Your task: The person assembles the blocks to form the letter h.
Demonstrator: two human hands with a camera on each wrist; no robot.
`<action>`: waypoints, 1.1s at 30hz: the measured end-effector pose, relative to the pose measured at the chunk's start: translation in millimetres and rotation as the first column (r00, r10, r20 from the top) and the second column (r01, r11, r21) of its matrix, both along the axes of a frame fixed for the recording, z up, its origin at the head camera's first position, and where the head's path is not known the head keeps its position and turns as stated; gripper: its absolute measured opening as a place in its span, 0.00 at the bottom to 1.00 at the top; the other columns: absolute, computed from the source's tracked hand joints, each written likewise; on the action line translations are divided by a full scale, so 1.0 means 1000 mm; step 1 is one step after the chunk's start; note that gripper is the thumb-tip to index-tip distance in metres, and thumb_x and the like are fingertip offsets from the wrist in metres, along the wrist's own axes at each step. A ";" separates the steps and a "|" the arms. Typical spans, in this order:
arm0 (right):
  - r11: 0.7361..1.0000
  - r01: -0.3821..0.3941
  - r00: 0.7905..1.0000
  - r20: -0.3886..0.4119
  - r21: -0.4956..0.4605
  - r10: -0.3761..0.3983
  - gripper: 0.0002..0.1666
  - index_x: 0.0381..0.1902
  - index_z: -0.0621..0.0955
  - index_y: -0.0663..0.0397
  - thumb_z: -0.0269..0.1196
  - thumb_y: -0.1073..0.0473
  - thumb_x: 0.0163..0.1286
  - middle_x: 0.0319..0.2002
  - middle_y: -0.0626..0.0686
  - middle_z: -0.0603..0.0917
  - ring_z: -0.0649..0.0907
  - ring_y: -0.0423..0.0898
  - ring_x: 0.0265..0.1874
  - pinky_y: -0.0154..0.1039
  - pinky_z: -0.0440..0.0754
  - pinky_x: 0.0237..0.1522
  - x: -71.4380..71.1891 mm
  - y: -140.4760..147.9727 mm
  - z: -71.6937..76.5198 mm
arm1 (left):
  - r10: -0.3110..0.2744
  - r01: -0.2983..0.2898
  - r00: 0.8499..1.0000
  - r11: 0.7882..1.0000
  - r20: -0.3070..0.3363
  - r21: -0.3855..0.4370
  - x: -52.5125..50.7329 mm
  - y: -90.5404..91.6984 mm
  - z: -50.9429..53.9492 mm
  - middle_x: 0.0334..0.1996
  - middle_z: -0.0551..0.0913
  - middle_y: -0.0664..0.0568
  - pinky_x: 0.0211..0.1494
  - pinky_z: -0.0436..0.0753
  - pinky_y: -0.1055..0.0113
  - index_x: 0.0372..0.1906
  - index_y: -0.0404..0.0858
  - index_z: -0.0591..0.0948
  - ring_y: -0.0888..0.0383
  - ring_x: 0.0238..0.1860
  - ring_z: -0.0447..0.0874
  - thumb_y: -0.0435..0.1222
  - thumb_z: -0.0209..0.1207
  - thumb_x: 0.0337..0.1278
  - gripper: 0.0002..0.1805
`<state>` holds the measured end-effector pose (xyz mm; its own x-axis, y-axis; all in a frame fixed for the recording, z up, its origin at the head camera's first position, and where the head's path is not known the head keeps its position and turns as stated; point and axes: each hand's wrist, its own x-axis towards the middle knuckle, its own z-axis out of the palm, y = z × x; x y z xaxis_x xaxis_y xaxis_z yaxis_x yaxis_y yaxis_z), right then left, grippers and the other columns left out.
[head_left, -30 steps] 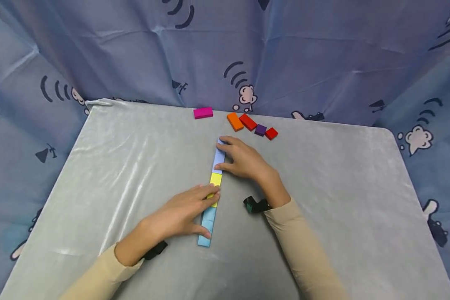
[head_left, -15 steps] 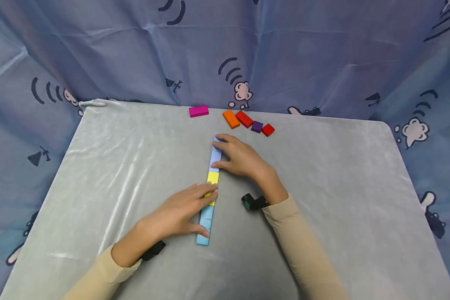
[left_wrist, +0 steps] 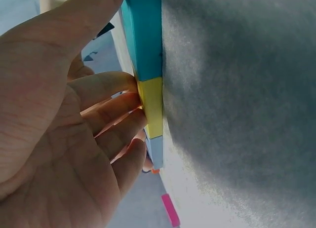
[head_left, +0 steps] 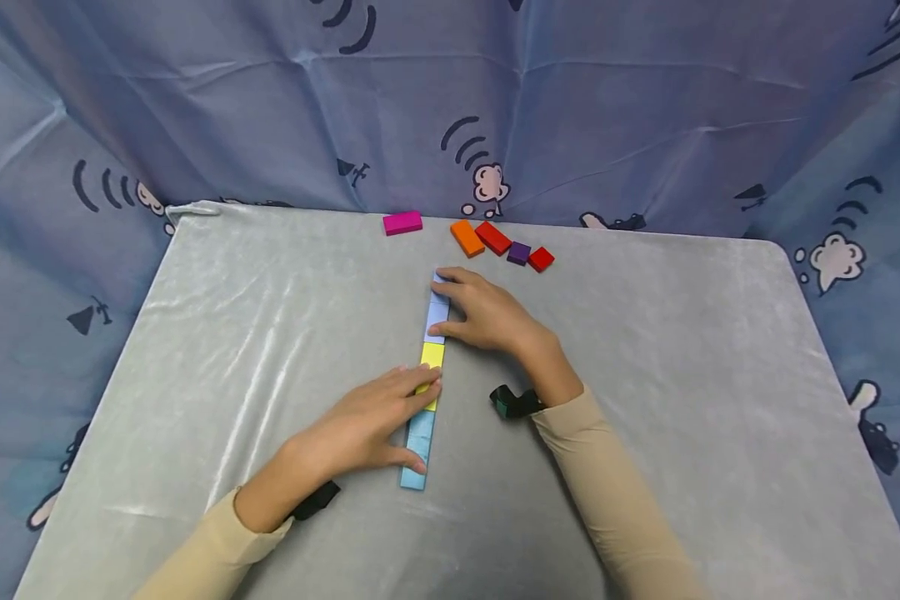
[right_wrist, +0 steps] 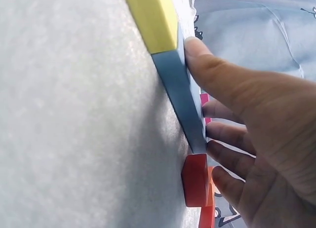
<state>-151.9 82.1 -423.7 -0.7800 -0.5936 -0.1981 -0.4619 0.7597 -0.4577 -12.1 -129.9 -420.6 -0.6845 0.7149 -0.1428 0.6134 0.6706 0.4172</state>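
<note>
A straight row of flat blocks lies end to end: light blue (head_left: 420,432), yellow (head_left: 432,354) and pale lavender-blue (head_left: 437,313), running away from me. My left hand (head_left: 356,423) rests on the near part from the left. Its fingertips touch the yellow block (left_wrist: 152,109) and its thumb lies on the light blue block (left_wrist: 144,38). From the right, my right hand (head_left: 491,315) touches the lavender-blue part (right_wrist: 178,92) with thumb and fingertips spread along its top. Fingers of both hands look nearly straight. A seam shows in the lavender-blue part, partly hidden by fingers.
Loose blocks lie near the far edge of the grey cloth-covered table (head_left: 667,358): magenta (head_left: 402,223), orange (head_left: 467,238), a longer red (head_left: 492,238), purple (head_left: 518,253) and a smaller red (head_left: 541,259). A patterned blue curtain (head_left: 607,108) hangs behind.
The head view shifts slightly. Both hands and the row of blocks keep the same places relative to each other.
</note>
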 end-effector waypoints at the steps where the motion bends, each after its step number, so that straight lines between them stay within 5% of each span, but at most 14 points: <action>1: 1.000 0.002 1.000 -0.001 0.000 -0.002 0.46 0.78 0.72 0.54 0.73 0.42 0.69 0.82 0.56 0.67 0.68 0.55 0.81 0.55 0.67 0.84 0.000 0.001 0.000 | 0.000 0.000 1.000 1.000 -0.001 0.000 0.000 0.001 0.000 0.80 0.68 0.43 0.88 0.65 0.50 0.78 0.32 0.70 0.48 0.83 0.64 0.59 0.77 0.47 0.57; 33: 1.000 -0.027 1.000 -0.008 0.014 0.028 0.44 0.75 0.76 0.54 0.75 0.41 0.67 0.81 0.56 0.68 0.69 0.55 0.81 0.53 0.67 0.85 -0.005 -0.001 0.007 | 0.013 -0.013 1.000 1.000 -0.018 0.011 0.002 0.002 0.001 0.79 0.70 0.44 0.88 0.64 0.51 0.77 0.32 0.72 0.48 0.81 0.66 0.59 0.78 0.46 0.56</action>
<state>-156.9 81.4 -417.0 -0.7651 -0.6121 -0.2001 -0.4865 0.7529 -0.4432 -10.3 -128.1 -419.6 -0.6962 0.7073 -0.1225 0.6119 0.6740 0.4138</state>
